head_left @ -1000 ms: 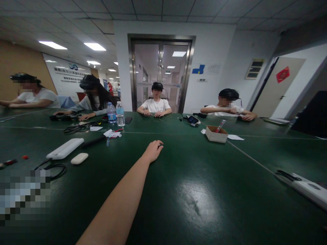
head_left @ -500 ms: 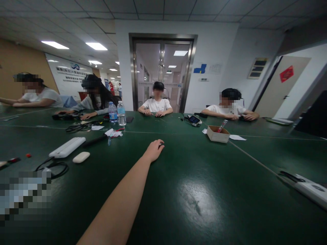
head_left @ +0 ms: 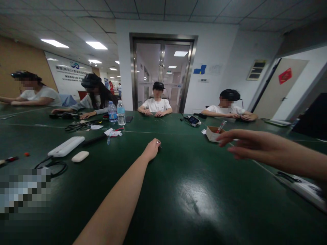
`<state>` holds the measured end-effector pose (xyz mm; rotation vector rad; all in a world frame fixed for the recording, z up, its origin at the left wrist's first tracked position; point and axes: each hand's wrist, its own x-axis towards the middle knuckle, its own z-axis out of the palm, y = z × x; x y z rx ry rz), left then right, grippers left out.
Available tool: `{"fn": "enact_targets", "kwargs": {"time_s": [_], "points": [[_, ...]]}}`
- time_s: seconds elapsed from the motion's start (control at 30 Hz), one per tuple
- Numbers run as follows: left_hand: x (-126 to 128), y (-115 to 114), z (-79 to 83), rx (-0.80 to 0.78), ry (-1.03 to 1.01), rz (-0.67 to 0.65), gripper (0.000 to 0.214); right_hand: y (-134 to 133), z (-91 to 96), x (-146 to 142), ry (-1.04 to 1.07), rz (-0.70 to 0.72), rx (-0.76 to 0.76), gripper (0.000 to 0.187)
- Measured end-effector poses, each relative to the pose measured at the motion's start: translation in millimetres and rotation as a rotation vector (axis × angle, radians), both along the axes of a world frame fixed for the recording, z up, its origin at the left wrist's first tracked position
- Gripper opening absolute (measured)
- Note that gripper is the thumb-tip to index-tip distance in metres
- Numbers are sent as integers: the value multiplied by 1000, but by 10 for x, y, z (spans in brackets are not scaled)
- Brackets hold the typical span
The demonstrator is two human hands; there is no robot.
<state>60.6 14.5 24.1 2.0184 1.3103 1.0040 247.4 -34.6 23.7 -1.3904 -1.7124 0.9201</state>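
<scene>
My left hand (head_left: 151, 149) rests on the green table (head_left: 163, 204) at mid-view, its fingers curled closed around a small shiny metallic thing (head_left: 158, 142). Most of that thing is hidden by the fingers, so its kind does not show. From the right edge, my right hand (head_left: 245, 144) reaches in above the table, fingers apart and holding nothing that I can see. Its fingertips overlap the right side of a small cardboard box (head_left: 211, 136); whether they touch it I cannot tell. A clear tube-like stick with red in it (head_left: 221, 127) leans out of the box.
Left of my forearm lie a white power strip (head_left: 66, 146), a white rounded case (head_left: 80, 156) and black cables. Two water bottles (head_left: 121, 113) stand farther back. Several people in headsets sit across the table. Another white device (head_left: 304, 190) lies under my right forearm.
My right hand has come into view from the right and now partly covers the cardboard box. My left hand stays almost in place, turned slightly, with more of the metallic thing's top showing.
</scene>
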Motion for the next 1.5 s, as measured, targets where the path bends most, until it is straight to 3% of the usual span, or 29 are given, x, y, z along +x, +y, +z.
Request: {"fn": "enact_targets", "kwargs": {"time_s": [0.27, 0.43, 0.57, 0.67, 0.93, 1.23, 1.5], "points": [[-50, 206, -123, -37, -350, 38, 17, 429, 147, -402, -68, 31, 3, 32], [-110, 286, -151, -108, -487, 21, 14, 609, 47, -719, 50, -61, 83, 13], [-118, 305, -157, -215, -561, -86, 14, 584, -58, -652, 285, -78, 38, 18], [-115, 331, -171, -295, -512, -69, 14, 552, -53, -538, 355, -88, 15, 18], [-149, 232, -130, -241, -474, -74, 21, 570, -65, -498, 323, -40, 45, 19], [-227, 246, -156, -291, -491, -126, 17, 560, -55, -487, 253, -14, 75, 19], [-211, 177, -58, -337, -466, -110, 11, 547, -43, -494, 245, -12, 66, 18]]}}
